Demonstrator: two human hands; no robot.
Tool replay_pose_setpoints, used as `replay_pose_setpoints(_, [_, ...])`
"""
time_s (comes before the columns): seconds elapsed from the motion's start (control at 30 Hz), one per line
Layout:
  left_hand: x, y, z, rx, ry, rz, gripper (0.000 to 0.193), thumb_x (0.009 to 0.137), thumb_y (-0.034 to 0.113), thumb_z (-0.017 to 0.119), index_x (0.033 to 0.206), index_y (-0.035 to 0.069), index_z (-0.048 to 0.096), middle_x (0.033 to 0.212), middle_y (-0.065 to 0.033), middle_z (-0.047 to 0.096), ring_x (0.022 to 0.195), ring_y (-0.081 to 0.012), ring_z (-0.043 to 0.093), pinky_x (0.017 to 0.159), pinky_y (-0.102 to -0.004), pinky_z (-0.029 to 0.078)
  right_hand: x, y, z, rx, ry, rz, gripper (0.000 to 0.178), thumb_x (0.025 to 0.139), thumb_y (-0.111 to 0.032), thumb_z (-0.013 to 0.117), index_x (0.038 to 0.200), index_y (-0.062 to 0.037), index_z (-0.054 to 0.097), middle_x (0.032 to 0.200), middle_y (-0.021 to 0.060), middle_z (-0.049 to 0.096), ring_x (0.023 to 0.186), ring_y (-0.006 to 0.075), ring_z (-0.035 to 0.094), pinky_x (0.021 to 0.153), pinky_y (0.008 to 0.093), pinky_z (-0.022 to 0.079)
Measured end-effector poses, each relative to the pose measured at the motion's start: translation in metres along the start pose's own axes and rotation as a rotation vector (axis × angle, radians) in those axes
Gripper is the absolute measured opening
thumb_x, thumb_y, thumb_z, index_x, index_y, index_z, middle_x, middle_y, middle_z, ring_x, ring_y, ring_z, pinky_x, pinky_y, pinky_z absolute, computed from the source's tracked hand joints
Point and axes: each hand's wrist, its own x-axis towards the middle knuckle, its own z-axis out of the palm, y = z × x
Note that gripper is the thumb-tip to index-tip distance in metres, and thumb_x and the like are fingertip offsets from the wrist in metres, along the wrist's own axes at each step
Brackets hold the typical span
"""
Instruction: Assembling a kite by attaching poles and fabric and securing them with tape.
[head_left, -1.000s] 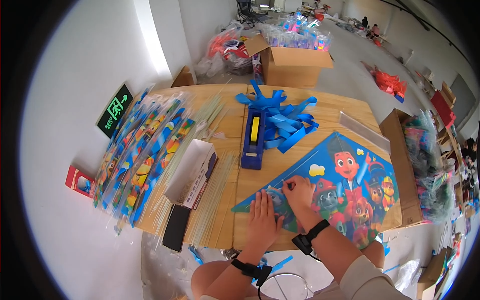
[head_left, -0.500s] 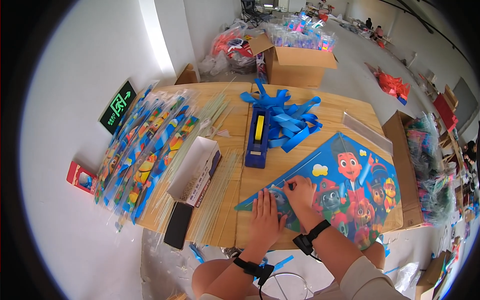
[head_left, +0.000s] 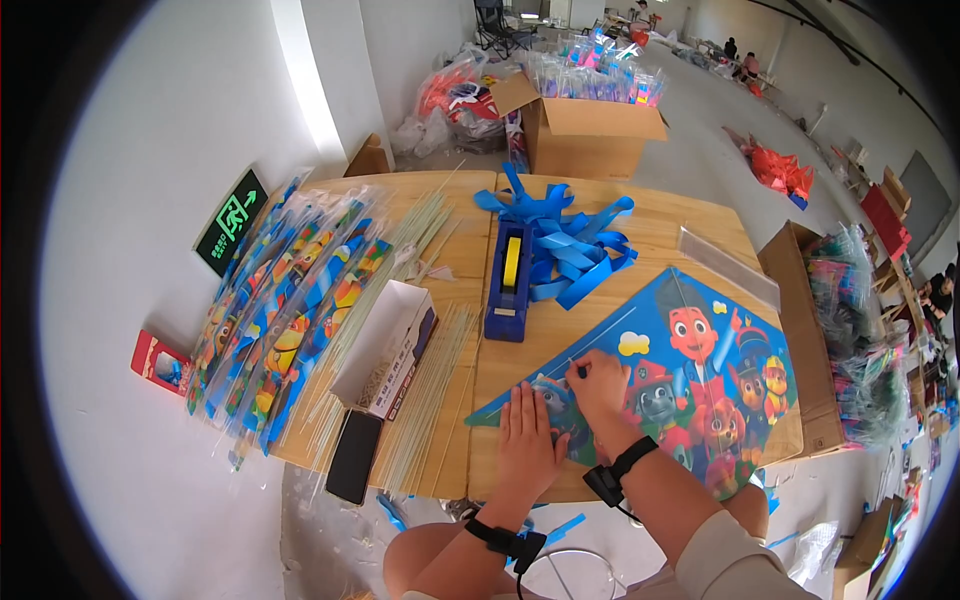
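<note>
A blue kite (head_left: 655,345) printed with cartoon figures lies spread on the wooden table in front of me. My left hand (head_left: 530,437) rests flat on its left corner, fingers stretched out. Just to the right, my right hand (head_left: 602,385) is closed in a pinch at the kite's upper left edge. Something small and dark shows at those fingertips, too small and covered to name. A thin pale rod runs along that same edge. Another thin line goes down the kite's middle.
Beyond the kite stand a blue tape dispenser (head_left: 508,290) and a heap of blue ribbon strips (head_left: 580,245). Left lie pale thin rods (head_left: 425,400), an open white box (head_left: 385,350), a black phone (head_left: 354,457) and bagged kites (head_left: 290,320). Cardboard boxes (head_left: 590,140) flank the table.
Both hands hold nearly the same place on the kite. The whole view has shifted slightly; nothing has plainly been taken up or let go.
</note>
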Motion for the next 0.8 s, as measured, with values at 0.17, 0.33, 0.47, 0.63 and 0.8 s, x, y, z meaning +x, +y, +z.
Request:
replay_pose_setpoints(0.17, [0.0007, 0.0002, 0.0005, -0.002, 0.016, 0.003, 0.078, 0.092, 0.037, 0.062, 0.148, -0.01, 0.034, 0.158, -0.0311, 0.028, 0.149, -0.0444, 0.025, 0.122, -0.0522, 0.02, 0.006, 0.0065, -0.0036, 0.004, 0.034, -0.019, 0.015, 0.079, -0.022, 0.076, 0.077, -0.0131, 0.064, 0.082, 0.0002, 0.067, 0.09, 0.0253, 0.061, 0.082, 0.0416, 0.039])
replay_pose_setpoints(0.33, [0.0006, 0.0, -0.0008, 0.003, -0.002, 0.003, 0.079, 0.092, 0.037, 0.062, 0.148, -0.011, 0.034, 0.158, -0.031, 0.028, 0.149, -0.0445, 0.025, 0.122, -0.0524, 0.02, 0.0056, 0.0058, -0.0034, 0.013, 0.042, -0.023, 0.015, 0.08, -0.022, 0.075, 0.077, -0.0132, 0.063, 0.08, 0.0009, 0.065, 0.089, 0.0257, 0.061, 0.081, 0.0419, 0.039])
replay_pose_setpoints(0.47, [0.0005, 0.0005, -0.0014, -0.004, 0.017, 0.01, 0.079, 0.092, 0.037, 0.062, 0.149, -0.011, 0.033, 0.158, -0.0311, 0.028, 0.15, -0.0445, 0.024, 0.122, -0.0524, 0.02, 0.0054, 0.0058, -0.0046, 0.017, 0.046, -0.03, 0.015, 0.08, -0.022, 0.075, 0.078, -0.0132, 0.063, 0.08, 0.0008, 0.064, 0.088, 0.0255, 0.06, 0.08, 0.0419, 0.039])
replay_pose_setpoints(0.63, [0.0004, 0.0008, -0.002, 0.001, -0.01, 0.0, 0.08, 0.092, 0.037, 0.062, 0.149, -0.01, 0.033, 0.159, -0.0307, 0.027, 0.15, -0.0444, 0.023, 0.122, -0.0524, 0.018, 0.0056, 0.0053, -0.0065, 0.045, -0.002, 0.009, 0.014, 0.082, -0.023, 0.075, 0.08, -0.0132, 0.065, 0.078, 0.0002, 0.063, 0.086, 0.0244, 0.059, 0.08, 0.0415, 0.038])
replay_pose_setpoints(0.8, [-0.0002, 0.0011, -0.0022, -0.005, -0.008, -0.008, 0.08, 0.092, 0.037, 0.062, 0.149, -0.01, 0.033, 0.159, -0.0302, 0.026, 0.15, -0.0443, 0.022, 0.123, -0.0525, 0.017, 0.0045, 0.0043, -0.0085, 0.071, 0.016, -0.012, 0.015, 0.082, -0.023, 0.076, 0.08, -0.0132, 0.065, 0.077, -0.0002, 0.062, 0.086, 0.0241, 0.059, 0.08, 0.0412, 0.038])
